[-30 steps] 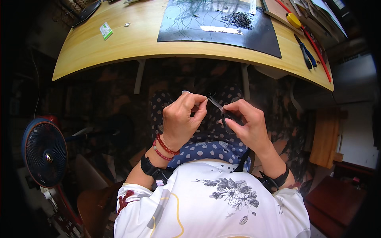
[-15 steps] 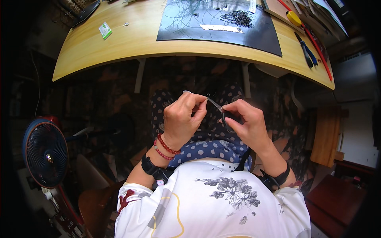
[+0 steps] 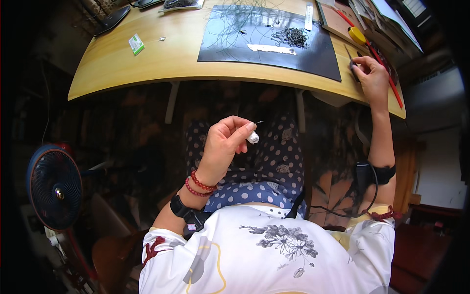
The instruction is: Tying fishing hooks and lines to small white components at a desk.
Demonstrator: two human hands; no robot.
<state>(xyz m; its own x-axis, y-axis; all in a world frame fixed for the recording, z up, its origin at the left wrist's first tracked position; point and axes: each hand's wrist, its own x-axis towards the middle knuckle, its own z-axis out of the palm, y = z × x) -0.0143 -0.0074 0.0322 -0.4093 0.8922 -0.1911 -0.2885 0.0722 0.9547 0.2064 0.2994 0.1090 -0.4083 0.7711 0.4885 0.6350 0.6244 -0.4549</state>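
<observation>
My left hand (image 3: pixel 229 136) hovers over my lap, thumb and fingertips pinched on a short thin dark strand (image 3: pixel 259 122) with a pale speck near its end. A crumpled white wad (image 3: pixel 253 137), perhaps tissue, sticks out under the thumb in the same grip. My right hand (image 3: pixel 372 76) reaches out to the desk's right side. Its fingers close on black-handled scissors (image 3: pixel 353 68), whose narrow tip points away from me; the hand covers part of them. Whether the scissors touch the desk I cannot tell.
On the wooden desk (image 3: pixel 147 68) lies a black mat (image 3: pixel 274 63) with loose dark strands, a tangled black pile (image 3: pixel 292 36) and a white strip (image 3: pixel 271 49). Nearby are a green-white card (image 3: pixel 136 44) and a red rod (image 3: pixel 395 93). A fan (image 3: pixel 55 188) stands at left.
My right hand has carried the scissors from beside my left hand out to the desk's right side. My left hand stays over the lap, turned so the white wad shows more.
</observation>
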